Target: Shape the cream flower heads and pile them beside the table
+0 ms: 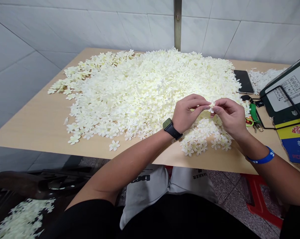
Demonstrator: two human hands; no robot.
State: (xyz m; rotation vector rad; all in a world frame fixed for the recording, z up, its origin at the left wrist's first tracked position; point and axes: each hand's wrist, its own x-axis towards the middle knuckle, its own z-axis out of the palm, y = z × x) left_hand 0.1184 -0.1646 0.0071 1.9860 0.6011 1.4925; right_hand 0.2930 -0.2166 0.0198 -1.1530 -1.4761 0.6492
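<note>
Between my two hands, above the right front part of the heap, is a small white artificial flower (pixel 211 107). My left hand (pixel 188 111) pinches it from the left with thumb and forefinger. From the right, my right hand (pixel 230 116) pinches the same flower, its fingertips almost meeting those of the left. A big pile of loose cream-white artificial flowers (pixel 150 86) spreads over the wooden table (pixel 35 126) beneath and behind the hands. A smaller cluster of flowers (pixel 198 141) lies between my wrists, close to the front edge.
To the right lie a dark phone (pixel 243 81), white slivers (pixel 263 79), keys with a green tag (pixel 253 114), and a dark green box (pixel 289 93) with a black wire frame. A tiled wall (pixel 140 28) borders the back. More flowers (pixel 23 217) sit low at left; a red stool (pixel 261 199) stands below.
</note>
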